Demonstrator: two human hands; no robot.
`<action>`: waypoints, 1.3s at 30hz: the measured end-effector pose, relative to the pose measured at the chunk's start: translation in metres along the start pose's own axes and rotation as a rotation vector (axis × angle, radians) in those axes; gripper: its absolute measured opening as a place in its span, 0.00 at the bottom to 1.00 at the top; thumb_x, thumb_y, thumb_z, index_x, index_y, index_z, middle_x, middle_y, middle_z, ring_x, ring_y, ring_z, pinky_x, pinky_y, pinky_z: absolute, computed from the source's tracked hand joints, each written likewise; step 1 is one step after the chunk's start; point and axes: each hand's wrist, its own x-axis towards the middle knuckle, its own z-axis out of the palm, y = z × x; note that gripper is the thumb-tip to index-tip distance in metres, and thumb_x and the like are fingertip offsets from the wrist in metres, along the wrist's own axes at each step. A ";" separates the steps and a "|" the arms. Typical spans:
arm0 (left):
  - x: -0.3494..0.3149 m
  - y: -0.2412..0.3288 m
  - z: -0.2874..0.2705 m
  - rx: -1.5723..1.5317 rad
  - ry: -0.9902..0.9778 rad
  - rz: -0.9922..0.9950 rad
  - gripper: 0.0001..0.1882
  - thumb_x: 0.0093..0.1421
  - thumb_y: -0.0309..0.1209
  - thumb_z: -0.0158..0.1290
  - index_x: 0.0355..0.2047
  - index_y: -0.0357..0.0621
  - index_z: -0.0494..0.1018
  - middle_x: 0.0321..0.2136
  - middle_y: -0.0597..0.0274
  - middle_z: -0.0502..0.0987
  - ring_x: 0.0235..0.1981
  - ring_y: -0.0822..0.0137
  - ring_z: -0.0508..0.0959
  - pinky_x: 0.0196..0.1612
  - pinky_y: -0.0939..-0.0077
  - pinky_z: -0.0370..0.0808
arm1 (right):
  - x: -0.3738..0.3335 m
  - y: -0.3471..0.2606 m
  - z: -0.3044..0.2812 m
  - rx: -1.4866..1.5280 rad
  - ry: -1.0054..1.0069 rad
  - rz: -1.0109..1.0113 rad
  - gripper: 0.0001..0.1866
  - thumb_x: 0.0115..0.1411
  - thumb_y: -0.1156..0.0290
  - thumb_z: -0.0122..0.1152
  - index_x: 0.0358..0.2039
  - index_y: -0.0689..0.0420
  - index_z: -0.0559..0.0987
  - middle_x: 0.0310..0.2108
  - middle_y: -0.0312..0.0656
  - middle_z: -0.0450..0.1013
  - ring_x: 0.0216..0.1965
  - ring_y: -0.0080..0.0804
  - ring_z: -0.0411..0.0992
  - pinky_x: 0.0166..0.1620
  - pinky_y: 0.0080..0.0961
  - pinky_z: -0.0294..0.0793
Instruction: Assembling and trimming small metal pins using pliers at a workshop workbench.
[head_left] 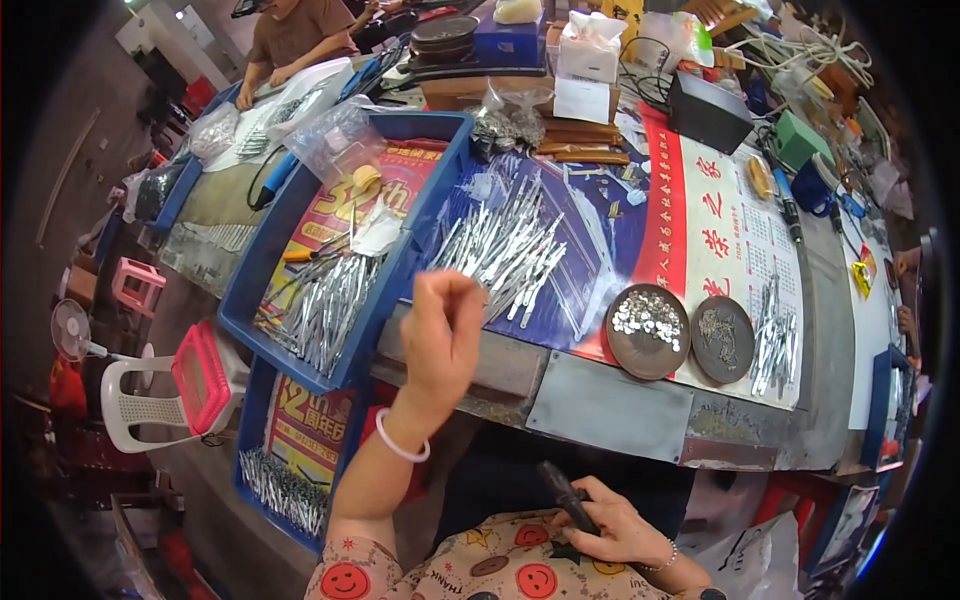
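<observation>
Here we are at the bench, and the left hand (442, 325) is up over the front edge; its fingers are curled in, a pale bracelet (388, 437) round the wrist, and from here I cannot tell whether anything is pinched inside; just beyond it lies a heap of slim metal strips (510, 245), fanned out loosely on a blue printed sheet (590, 215); down by the patterned shirt (490, 565), the right hand (612, 528) is closed around a dark tool (562, 492), its free end tilting up and to the left!

Over to the right, two round brown dishes stand side by side; the nearer-left dish (645, 365) carries shiny little discs (645, 317), the other dish (722, 373) a scatter of thin, dark bits (718, 333); right beside that, a smaller bunch of strips (775, 345) lies on a calendar sheet (740, 250).

To the left, a blue tray (275, 360) holds another pile of strips (325, 315), with a yellow roll (367, 180) farther back; below it, a lower tray (246, 468) bears more metal pieces (283, 495); and across the way, a co-worker (300, 40) leans over the bench, arms forward!
</observation>
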 end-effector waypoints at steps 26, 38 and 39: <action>-0.052 -0.023 0.004 -0.630 -0.282 0.099 0.05 0.65 0.24 0.51 0.40 0.36 0.70 0.34 0.55 0.73 0.30 0.71 0.74 0.32 0.81 0.74 | 0.081 -0.120 -0.047 -1.099 0.290 -0.284 0.19 0.38 0.64 0.74 0.30 0.58 0.79 0.39 0.46 0.68 0.34 0.40 0.72 0.30 0.30 0.73; -0.075 0.001 -0.005 -1.050 -0.145 -0.401 0.06 0.68 0.28 0.49 0.41 0.38 0.68 0.37 0.55 0.72 0.27 0.69 0.75 0.31 0.78 0.74 | 0.054 -0.108 -0.054 -0.914 0.284 -0.222 0.16 0.49 0.61 0.71 0.33 0.58 0.81 0.39 0.46 0.66 0.35 0.41 0.71 0.31 0.33 0.72; -0.078 0.006 -0.006 -1.101 -0.159 -0.483 0.07 0.68 0.29 0.49 0.41 0.39 0.68 0.37 0.56 0.73 0.28 0.70 0.75 0.31 0.80 0.73 | 0.049 -0.102 -0.053 -0.906 0.285 -0.219 0.16 0.49 0.61 0.71 0.33 0.58 0.81 0.39 0.46 0.66 0.35 0.41 0.71 0.31 0.33 0.72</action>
